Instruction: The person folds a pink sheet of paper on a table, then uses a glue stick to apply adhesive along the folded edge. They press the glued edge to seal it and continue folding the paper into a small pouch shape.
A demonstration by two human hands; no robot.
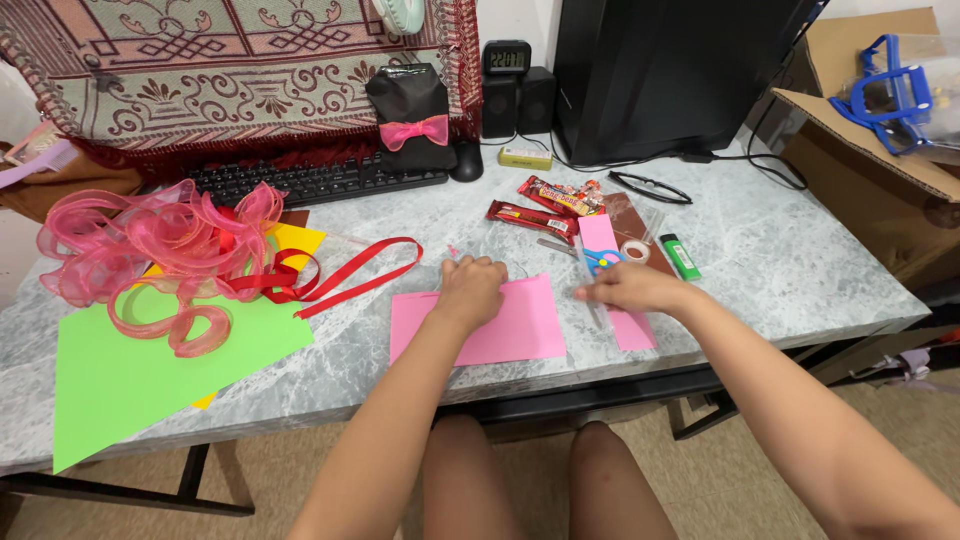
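Observation:
My left hand rests knuckles-up on a pink paper sheet lying near the front of the marble table, fingers curled and pressing it down. My right hand lies just right of the sheet, fingers closed over a narrow pink paper strip. Blue-handled scissors lie on that strip just beyond the fingers. Whether the fingers pinch the strip or the scissors I cannot tell.
A green sheet with yellow paper beneath it, pink ribbon curls and red ribbon fill the left. Snack wrappers, tape roll, green lighter, glasses, keyboard, computer tower sit behind. Cardboard box at right.

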